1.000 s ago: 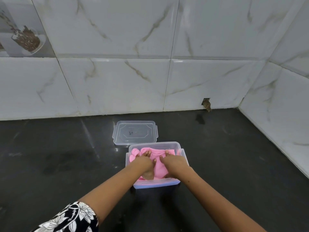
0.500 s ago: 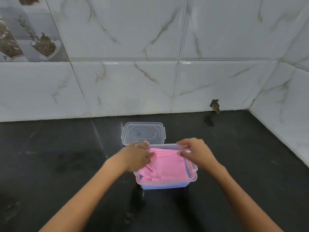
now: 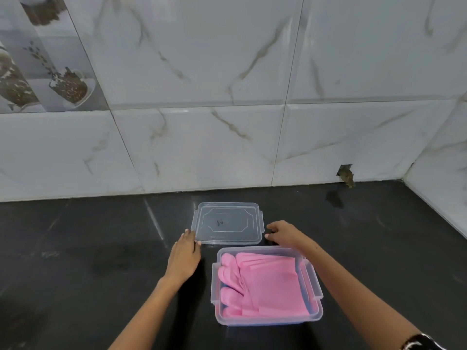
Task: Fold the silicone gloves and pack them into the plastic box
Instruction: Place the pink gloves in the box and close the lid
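Note:
Folded pink silicone gloves [image 3: 267,284] lie flat inside the clear plastic box [image 3: 319,315] on the black counter. Just behind the box lies its clear lid [image 3: 227,222], flat on the counter. My left hand [image 3: 184,257] reaches to the lid's near left corner, fingertips touching its edge, fingers extended. My right hand [image 3: 284,234] is at the lid's near right corner, fingers curled and apart beside the edge. Neither hand holds anything.
The black counter [image 3: 75,261] runs to a marble-tiled wall [image 3: 202,147] at the back and a side wall [image 3: 442,193] at the right. A small hole [image 3: 345,174] sits in the back wall's lower right.
Both hands have left the gloves in the box and moved back to the lid's two near corners. The gloves now lie flat in the box.

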Demonstrator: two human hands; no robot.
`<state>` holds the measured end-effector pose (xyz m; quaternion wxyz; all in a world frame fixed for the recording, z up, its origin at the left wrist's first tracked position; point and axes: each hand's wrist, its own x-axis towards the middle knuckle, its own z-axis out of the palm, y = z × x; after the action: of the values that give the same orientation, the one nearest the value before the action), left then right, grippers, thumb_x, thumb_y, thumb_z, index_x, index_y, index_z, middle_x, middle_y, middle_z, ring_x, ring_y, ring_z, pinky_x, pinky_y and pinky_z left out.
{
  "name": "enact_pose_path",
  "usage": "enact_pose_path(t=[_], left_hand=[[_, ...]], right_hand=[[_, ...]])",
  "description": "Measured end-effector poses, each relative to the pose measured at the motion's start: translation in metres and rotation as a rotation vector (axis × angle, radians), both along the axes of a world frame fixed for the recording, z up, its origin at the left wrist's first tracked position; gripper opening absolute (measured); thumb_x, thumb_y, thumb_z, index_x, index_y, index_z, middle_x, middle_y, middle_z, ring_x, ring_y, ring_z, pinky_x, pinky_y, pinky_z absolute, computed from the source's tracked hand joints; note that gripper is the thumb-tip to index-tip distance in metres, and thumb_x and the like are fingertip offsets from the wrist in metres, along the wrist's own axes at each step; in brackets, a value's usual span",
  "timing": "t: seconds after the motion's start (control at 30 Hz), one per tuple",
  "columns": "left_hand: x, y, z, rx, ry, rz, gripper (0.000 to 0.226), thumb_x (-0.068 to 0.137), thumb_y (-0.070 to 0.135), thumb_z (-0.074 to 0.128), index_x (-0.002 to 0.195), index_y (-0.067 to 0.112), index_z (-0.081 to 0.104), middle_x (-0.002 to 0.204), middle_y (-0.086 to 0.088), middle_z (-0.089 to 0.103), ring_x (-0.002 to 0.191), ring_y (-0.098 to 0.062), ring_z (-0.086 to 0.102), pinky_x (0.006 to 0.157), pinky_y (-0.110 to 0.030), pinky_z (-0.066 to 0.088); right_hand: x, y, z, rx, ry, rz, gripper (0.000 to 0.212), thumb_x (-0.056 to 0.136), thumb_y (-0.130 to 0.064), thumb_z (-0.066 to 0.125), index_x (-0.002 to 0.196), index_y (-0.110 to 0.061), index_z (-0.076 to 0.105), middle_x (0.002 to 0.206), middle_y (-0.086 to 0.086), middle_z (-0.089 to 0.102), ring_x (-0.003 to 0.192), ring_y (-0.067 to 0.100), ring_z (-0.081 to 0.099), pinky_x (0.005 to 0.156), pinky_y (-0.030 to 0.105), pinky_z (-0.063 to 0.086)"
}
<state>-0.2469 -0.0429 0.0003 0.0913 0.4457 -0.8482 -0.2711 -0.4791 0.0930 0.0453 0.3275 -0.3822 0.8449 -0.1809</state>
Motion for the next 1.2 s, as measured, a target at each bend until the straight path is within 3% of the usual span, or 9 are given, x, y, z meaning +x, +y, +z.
enact_pose_path(t=[0.07, 0.2, 0.3, 0.47, 0.57, 0.73, 0.83, 0.93, 1.2], left_hand=[[-0.005, -0.003, -0.002, 0.049, 0.091, 0.060, 0.029, 0.097, 0.009, 0.042, 0.123, 0.001, 0.051, 0.134, -0.021, 0.051, 0.131, -0.035, 0.042, 0.105, -0.043, 0.036], [-0.009, -0.004, 0.000, 0.192, 0.298, 0.141, 0.011, 0.097, 0.007, 0.043, 0.100, 0.011, 0.053, 0.099, -0.006, 0.062, 0.094, -0.027, 0.058, 0.078, -0.031, 0.040], [-0.011, -0.002, 0.003, 0.201, 0.325, 0.167, 0.014, 0.096, 0.006, 0.043, 0.097, 0.001, 0.056, 0.093, -0.012, 0.063, 0.086, -0.028, 0.057, 0.072, -0.030, 0.038], [-0.001, 0.013, 0.025, 0.114, 0.365, 0.116, 0.028, 0.097, 0.005, 0.040, 0.113, 0.007, 0.062, 0.099, -0.008, 0.067, 0.083, -0.015, 0.058, 0.071, -0.024, 0.042], [0.006, 0.031, 0.047, 0.020, 0.414, 0.117, 0.029, 0.096, 0.005, 0.040, 0.109, 0.009, 0.066, 0.090, -0.011, 0.071, 0.076, -0.021, 0.063, 0.068, -0.035, 0.048], [0.024, 0.066, 0.091, -0.104, 0.551, 0.122, 0.027, 0.092, 0.003, 0.042, 0.101, 0.009, 0.067, 0.088, -0.007, 0.071, 0.080, -0.020, 0.065, 0.069, -0.031, 0.048], [0.036, 0.088, 0.114, -0.094, 0.699, 0.140, 0.031, 0.090, 0.004, 0.048, 0.115, 0.011, 0.064, 0.109, 0.001, 0.068, 0.099, -0.012, 0.062, 0.088, -0.027, 0.048], [0.049, 0.104, 0.128, -0.045, 0.825, 0.210, 0.041, 0.087, 0.001, 0.054, 0.126, 0.009, 0.058, 0.124, -0.004, 0.062, 0.113, -0.015, 0.058, 0.099, -0.031, 0.046], [0.061, 0.124, 0.141, 0.045, 0.913, 0.185, 0.041, 0.077, 0.002, 0.071, 0.106, 0.030, 0.066, 0.108, -0.001, 0.066, 0.092, -0.013, 0.065, 0.078, -0.024, 0.053]], right_hand=[[-0.003, -0.008, 0.001, 0.018, -0.014, 0.068, 0.031, 0.089, -0.016, 0.056, 0.120, -0.012, 0.061, 0.119, 0.011, 0.064, 0.100, 0.022, 0.059, 0.086, 0.030, 0.045], [0.000, -0.021, 0.003, 0.022, -0.038, 0.130, 0.042, 0.085, -0.001, 0.051, 0.127, -0.009, 0.056, 0.126, 0.011, 0.060, 0.111, 0.027, 0.056, 0.100, 0.037, 0.045], [0.003, -0.021, 0.001, 0.001, -0.018, 0.102, 0.045, 0.082, 0.006, 0.043, 0.122, -0.006, 0.060, 0.120, 0.014, 0.064, 0.104, 0.026, 0.058, 0.088, 0.032, 0.046], [0.010, -0.004, 0.003, -0.223, 0.009, -0.099, 0.039, 0.086, 0.007, 0.043, 0.116, -0.007, 0.064, 0.115, 0.013, 0.066, 0.108, 0.027, 0.061, 0.088, 0.032, 0.049], [0.019, 0.016, 0.013, -0.405, 0.079, -0.175, 0.046, 0.081, 0.014, 0.044, 0.118, -0.005, 0.063, 0.114, 0.015, 0.068, 0.105, 0.026, 0.064, 0.097, 0.035, 0.050], [0.043, 0.055, 0.044, -0.709, 0.157, -0.291, 0.034, 0.079, 0.005, 0.066, 0.112, -0.002, 0.065, 0.102, 0.012, 0.071, 0.086, 0.016, 0.066, 0.074, 0.006, 0.048], [0.058, 0.082, 0.062, -0.882, 0.182, -0.323, 0.028, 0.078, -0.005, 0.071, 0.106, -0.005, 0.067, 0.092, 0.001, 0.069, 0.078, 0.007, 0.064, 0.065, -0.001, 0.047], [0.066, 0.105, 0.075, -0.955, 0.175, -0.348, 0.023, 0.079, -0.012, 0.073, 0.101, -0.010, 0.069, 0.088, -0.001, 0.069, 0.077, 0.001, 0.064, 0.066, 0.002, 0.048], [0.081, 0.135, 0.088, -0.892, 0.046, -0.465, 0.010, 0.084, -0.028, 0.069, 0.081, -0.018, 0.071, 0.074, 0.004, 0.070, 0.067, 0.019, 0.063, 0.071, 0.043, 0.060]])
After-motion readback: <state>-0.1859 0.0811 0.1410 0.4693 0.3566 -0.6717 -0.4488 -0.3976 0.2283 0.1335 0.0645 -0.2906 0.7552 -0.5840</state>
